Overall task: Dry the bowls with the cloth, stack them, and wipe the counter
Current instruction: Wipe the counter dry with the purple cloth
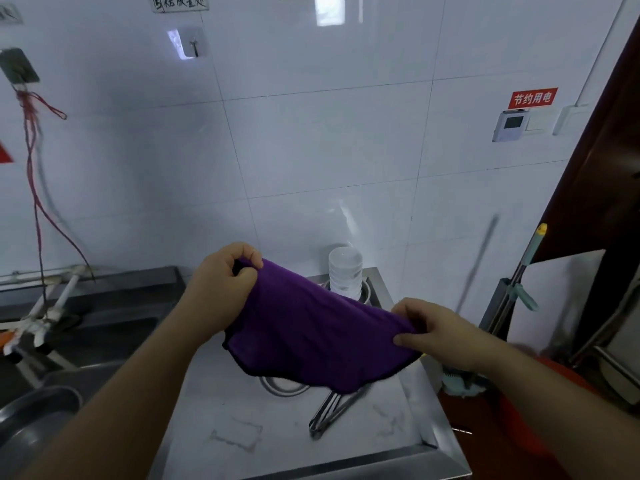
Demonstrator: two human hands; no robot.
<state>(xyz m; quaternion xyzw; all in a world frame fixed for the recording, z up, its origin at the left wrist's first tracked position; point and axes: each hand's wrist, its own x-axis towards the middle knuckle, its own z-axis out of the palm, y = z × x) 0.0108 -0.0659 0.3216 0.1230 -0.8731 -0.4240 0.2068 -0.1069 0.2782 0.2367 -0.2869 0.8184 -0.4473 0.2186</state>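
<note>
**Purple cloth held taut above steel counter**

Above the steel counter (242, 403), a person stretches a purple cloth (311, 334) between two bare hands. The left hand (225, 285) pinches the far-left corner, fingers curled around the fabric; the right hand (440, 330) grips the near-right edge, thumb under the hem. The cloth sags in the middle, clear of the counter. Behind it, at the far edge by the tiled wall, stands a stack of white bowls (345, 273), upside down. Metal tongs (332, 410) lie on the counter below the cloth. A sink (86, 341) sits to the left.
</note>
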